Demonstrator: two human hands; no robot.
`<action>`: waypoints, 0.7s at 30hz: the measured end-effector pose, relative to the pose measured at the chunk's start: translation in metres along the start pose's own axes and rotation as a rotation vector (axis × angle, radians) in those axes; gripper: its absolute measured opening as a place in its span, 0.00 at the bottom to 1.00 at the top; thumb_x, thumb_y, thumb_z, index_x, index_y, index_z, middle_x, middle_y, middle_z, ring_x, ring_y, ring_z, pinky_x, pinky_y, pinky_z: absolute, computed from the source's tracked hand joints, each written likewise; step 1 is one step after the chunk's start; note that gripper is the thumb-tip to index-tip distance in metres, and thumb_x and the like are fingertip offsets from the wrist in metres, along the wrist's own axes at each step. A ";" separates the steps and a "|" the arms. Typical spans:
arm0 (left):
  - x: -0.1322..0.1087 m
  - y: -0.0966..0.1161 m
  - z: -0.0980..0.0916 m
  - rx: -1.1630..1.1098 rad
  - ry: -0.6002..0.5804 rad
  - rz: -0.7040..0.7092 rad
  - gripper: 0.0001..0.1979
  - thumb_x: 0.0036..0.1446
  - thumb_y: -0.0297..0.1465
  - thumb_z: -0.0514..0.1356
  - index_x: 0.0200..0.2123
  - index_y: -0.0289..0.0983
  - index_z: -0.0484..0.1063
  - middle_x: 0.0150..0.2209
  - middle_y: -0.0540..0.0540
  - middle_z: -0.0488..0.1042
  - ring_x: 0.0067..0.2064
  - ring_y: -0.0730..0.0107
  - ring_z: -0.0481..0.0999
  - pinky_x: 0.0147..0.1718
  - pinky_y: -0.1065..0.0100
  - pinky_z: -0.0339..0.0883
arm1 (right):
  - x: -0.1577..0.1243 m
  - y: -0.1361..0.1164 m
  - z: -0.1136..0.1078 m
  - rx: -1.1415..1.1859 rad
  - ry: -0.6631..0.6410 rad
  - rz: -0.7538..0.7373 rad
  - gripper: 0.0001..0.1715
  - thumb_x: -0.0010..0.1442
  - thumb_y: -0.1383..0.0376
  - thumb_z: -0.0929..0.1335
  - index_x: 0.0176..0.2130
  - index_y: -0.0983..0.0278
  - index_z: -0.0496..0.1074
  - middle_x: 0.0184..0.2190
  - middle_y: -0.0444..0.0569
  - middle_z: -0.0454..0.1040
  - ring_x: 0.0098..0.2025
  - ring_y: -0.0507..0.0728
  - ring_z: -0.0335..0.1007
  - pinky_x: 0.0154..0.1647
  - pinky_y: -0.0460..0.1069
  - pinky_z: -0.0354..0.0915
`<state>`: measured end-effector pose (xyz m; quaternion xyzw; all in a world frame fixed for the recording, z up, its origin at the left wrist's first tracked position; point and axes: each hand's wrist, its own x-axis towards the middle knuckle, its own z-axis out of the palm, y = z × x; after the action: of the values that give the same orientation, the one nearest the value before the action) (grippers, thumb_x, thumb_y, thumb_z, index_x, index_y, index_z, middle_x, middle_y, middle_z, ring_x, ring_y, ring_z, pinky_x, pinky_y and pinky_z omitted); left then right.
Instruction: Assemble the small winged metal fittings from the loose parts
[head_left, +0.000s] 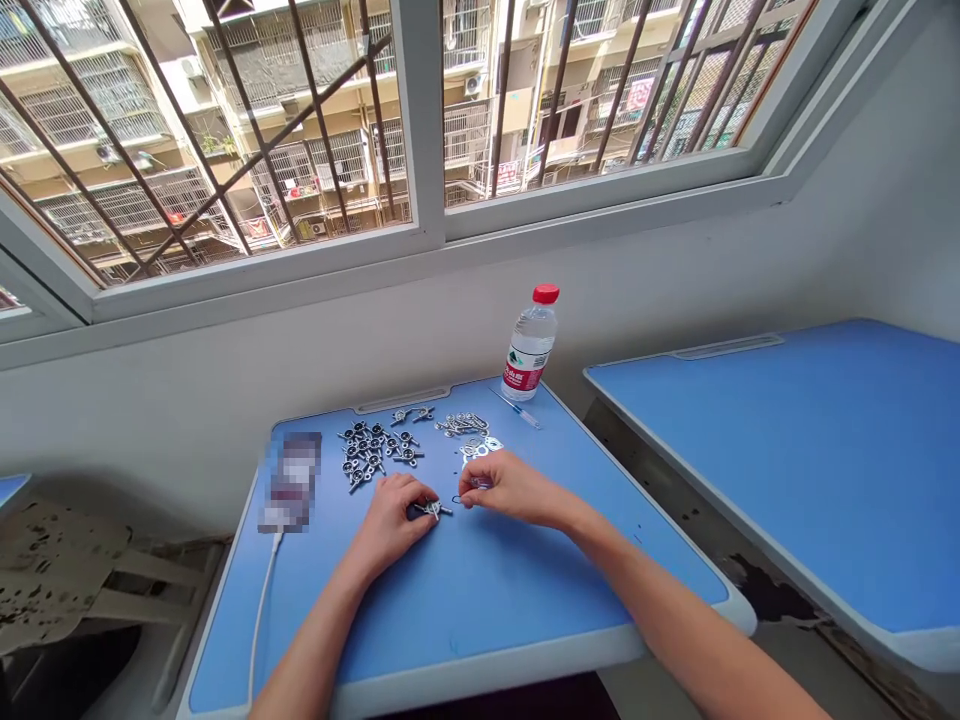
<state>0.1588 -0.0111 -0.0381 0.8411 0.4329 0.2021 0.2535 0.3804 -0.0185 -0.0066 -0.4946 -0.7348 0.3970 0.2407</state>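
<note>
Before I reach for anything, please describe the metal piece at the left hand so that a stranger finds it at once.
Find the blue desk bearing the red-capped bottle. Toward its middle, the left hand has a small metal piece in its grip. Similar pieces lie clustered beyond it; only this one touches a hand.

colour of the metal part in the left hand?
Silver-grey; the metal part at the left hand shows best in the head view, the only one.
</note>
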 end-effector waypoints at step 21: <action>0.001 0.005 0.000 0.024 -0.013 0.012 0.06 0.53 0.26 0.59 0.33 0.40 0.74 0.33 0.49 0.74 0.40 0.63 0.70 0.44 0.61 0.58 | 0.006 -0.006 0.029 -0.137 0.012 -0.041 0.06 0.55 0.70 0.67 0.30 0.63 0.75 0.29 0.45 0.76 0.33 0.54 0.69 0.35 0.46 0.60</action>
<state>0.1627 -0.0128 -0.0352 0.8480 0.4285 0.1932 0.2449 0.3532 -0.0246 -0.0190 -0.4971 -0.7688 0.3376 0.2188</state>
